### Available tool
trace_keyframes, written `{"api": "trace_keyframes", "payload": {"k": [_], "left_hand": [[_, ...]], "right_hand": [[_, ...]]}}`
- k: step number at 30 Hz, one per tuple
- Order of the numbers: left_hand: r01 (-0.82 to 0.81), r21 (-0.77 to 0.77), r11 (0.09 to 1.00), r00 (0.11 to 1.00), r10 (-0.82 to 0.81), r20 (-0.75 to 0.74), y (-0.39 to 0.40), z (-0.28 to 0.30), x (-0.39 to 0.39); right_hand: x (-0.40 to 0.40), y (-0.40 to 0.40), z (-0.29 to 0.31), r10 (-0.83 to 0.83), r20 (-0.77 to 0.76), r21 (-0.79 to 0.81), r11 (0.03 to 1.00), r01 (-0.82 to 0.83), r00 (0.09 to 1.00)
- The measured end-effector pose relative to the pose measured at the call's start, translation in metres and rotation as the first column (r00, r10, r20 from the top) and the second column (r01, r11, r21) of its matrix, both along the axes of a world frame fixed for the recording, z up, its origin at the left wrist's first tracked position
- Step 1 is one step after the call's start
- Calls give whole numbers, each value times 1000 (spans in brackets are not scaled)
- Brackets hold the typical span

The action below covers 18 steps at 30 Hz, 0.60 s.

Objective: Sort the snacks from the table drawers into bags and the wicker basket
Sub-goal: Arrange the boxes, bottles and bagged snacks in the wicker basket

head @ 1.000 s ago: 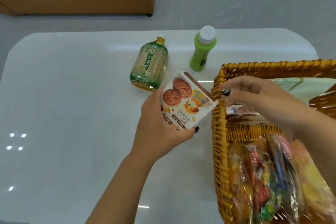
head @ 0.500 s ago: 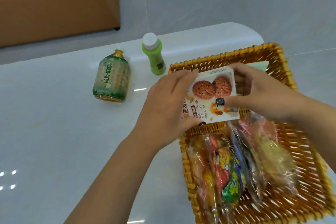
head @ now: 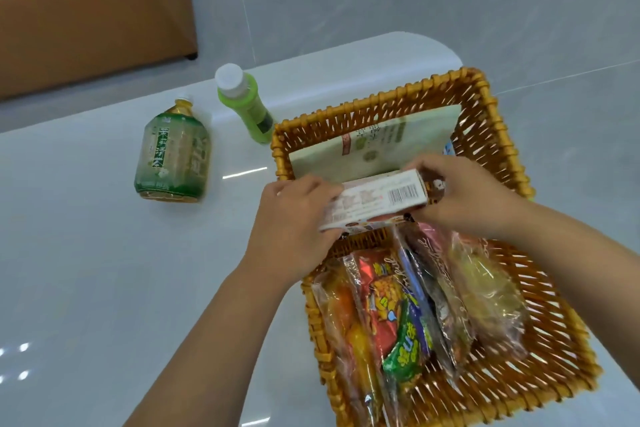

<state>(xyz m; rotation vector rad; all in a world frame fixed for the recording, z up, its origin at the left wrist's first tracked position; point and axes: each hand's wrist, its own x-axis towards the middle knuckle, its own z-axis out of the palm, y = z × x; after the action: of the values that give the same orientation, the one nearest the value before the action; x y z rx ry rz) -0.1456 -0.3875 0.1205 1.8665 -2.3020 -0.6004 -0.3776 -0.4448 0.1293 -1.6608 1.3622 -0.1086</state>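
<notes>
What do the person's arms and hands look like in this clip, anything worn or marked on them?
Both forearms are bare as far as the frame shows: no sleeves, watch, bracelets or gloves. No rings show on the left hand or the right hand. A dark spot by one fingertip near the box's lower edge looks like dark nail polish; most nails are hidden from this view. No tattoos or other markings are visible.

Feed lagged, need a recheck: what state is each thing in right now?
Cookie box: held in both hands over the basket.
Left hand: grips the box.
Right hand: grips the box.
Basket: holds wrapped snacks, one pale pouch.
Tea bottle: upright, capped.
Green bottle: upright, capped.
</notes>
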Motion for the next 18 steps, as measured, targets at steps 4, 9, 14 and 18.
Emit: {"api": "trace_keyframes", "payload": {"k": [4, 9, 14, 18], "left_hand": [[8, -58, 998, 993, -1, 122, 7, -17, -5], [10, -44, 999, 974, 0, 228, 2, -24, -15], [16, -41, 999, 972, -6, 235, -3, -30, -20], [25, -34, 999, 970, -16, 244, -2, -33, -18]], "right_hand": [[3, 10, -21, 26, -100, -45, 999, -31, 995], [6, 12, -27, -45, -178, -43, 998, 38, 983], [11, 3, -22, -112, -177, 116, 984, 134, 978], [9, -6, -24, -81, -222, 173, 977, 121, 972]]}}
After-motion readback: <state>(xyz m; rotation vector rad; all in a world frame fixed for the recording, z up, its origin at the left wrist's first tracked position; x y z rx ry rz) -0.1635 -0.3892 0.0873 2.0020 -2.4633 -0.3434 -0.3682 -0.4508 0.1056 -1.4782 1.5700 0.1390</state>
